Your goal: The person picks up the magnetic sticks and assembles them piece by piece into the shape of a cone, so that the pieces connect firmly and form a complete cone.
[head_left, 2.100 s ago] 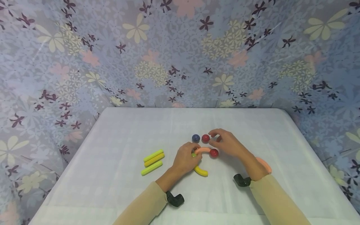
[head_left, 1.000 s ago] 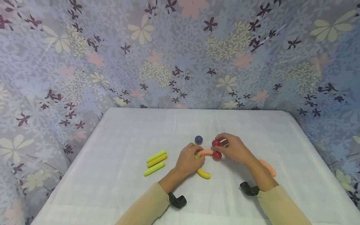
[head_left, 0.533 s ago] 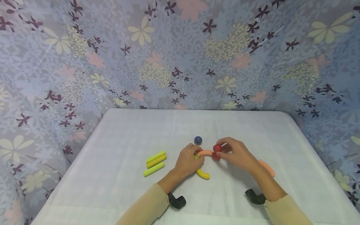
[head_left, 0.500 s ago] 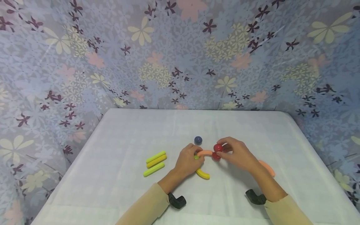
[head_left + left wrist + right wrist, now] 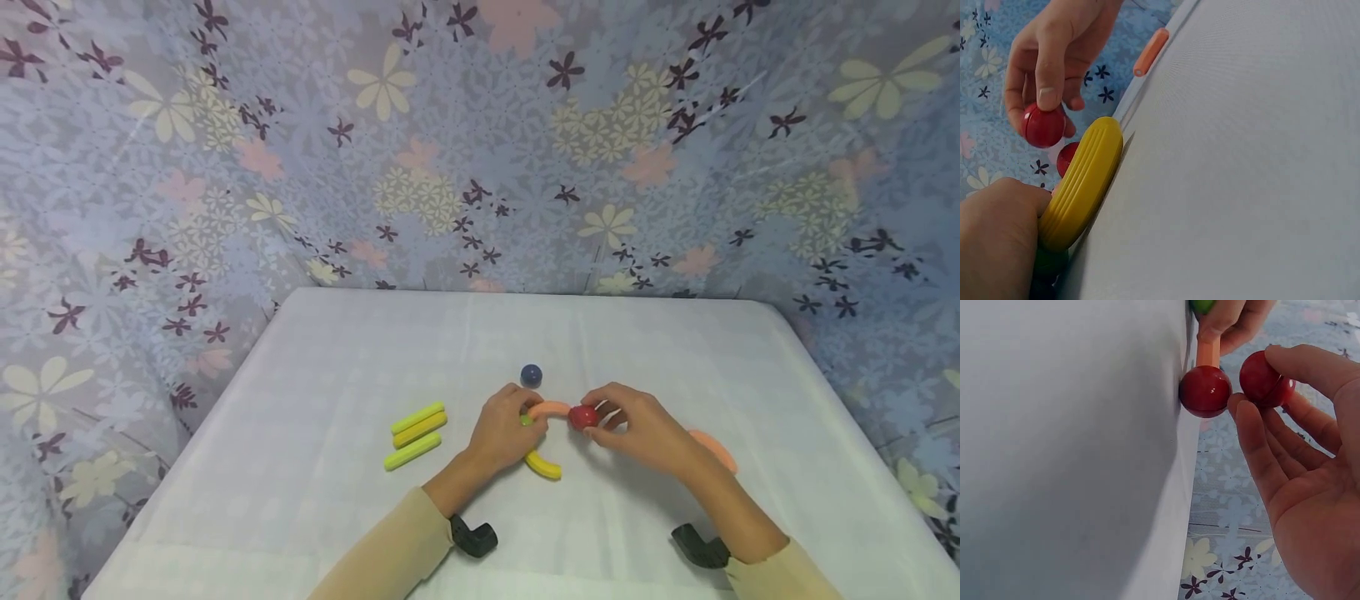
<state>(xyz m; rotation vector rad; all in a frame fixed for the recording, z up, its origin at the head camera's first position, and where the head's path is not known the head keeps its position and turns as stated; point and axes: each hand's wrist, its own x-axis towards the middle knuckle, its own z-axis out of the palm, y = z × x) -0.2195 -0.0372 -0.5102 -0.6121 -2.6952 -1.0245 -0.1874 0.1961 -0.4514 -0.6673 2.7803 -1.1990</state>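
In the head view my left hand (image 5: 501, 427) grips a curved orange stick (image 5: 551, 407) near a green ball (image 5: 526, 421). A ribbed, curved yellow stick (image 5: 545, 467) extends from beneath that hand. My right hand (image 5: 641, 423) pinches a glossy red ball (image 5: 1261, 378) between thumb and fingertips. Another red ball (image 5: 1205, 392) sits at the orange stick's free end, close to the held one. From the head the two red balls overlap; the right wrist view shows them side by side, whether touching I cannot tell.
A blue ball (image 5: 531, 375) lies beyond the left hand. Several straight yellow and lime sticks (image 5: 416, 433) lie to the left. A second curved orange stick (image 5: 714, 451) is partly hidden by the right forearm. White cloth covers the table (image 5: 360, 342); a floral curtain hangs behind.
My right hand has picked up the red ball from beside the blue one and brought it right and nearer, down to the ball on the orange stick. The left hand keeps its place.
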